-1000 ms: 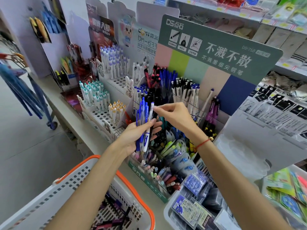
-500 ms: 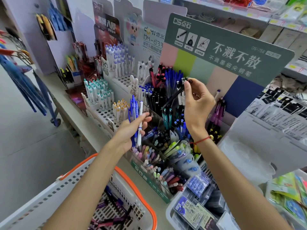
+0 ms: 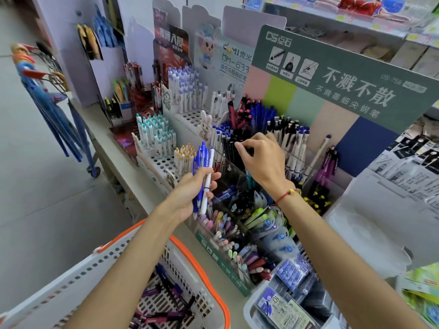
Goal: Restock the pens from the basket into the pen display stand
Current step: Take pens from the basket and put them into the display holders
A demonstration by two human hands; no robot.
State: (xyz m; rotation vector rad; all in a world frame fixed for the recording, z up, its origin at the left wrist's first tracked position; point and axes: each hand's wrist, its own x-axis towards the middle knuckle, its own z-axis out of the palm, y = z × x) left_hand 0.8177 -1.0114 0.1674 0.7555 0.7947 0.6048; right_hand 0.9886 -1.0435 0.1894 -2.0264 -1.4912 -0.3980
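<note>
Head view: right hand (image 3: 262, 160) has come down from the stand's back row, pinching a black pen (image 3: 237, 148) into its slot. Left hand (image 3: 190, 198) grips the spare pens (image 3: 203, 176). More pens lie in the basket (image 3: 209, 271) at the counter's near edge.

A long pale grey counter (image 3: 133, 186) runs along the aisle. Directly on it stand the green-fronted clear acrylic pen display stand (image 3: 221, 260), white perforated cardboard pen racks (image 3: 164, 162), and a white plastic tray (image 3: 251, 307) of packaged refills.
</note>
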